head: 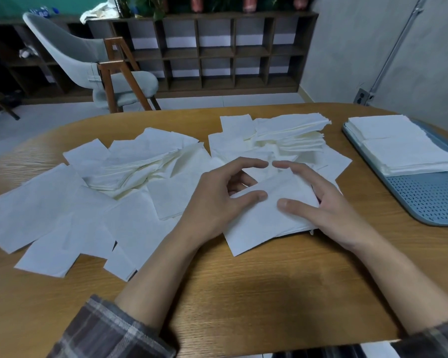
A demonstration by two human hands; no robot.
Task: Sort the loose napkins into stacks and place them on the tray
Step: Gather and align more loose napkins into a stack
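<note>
Head view: left hand point(217, 200) and right hand point(329, 210) around white napkin stack point(264, 220).

No legible text, labels or numbers anywhere.

Your table point(243, 293) is wood with an open, visible grain, smooth, and it carries a soft satin sheen toward its front edge. The loose napkins point(49, 210) over its left half are thin, matt white paper, faintly creased. The near stack point(264, 215) is the same paper, its top sheet lightly wrinkled. At the right edge, the tray point(429, 197) looks like matt blue-grey plastic, pierced with small slots. The stacked napkins point(398, 146) on it have soft, fuzzy edges. Your 2 sleeves point(109, 332) are checked woven cloth.
</note>
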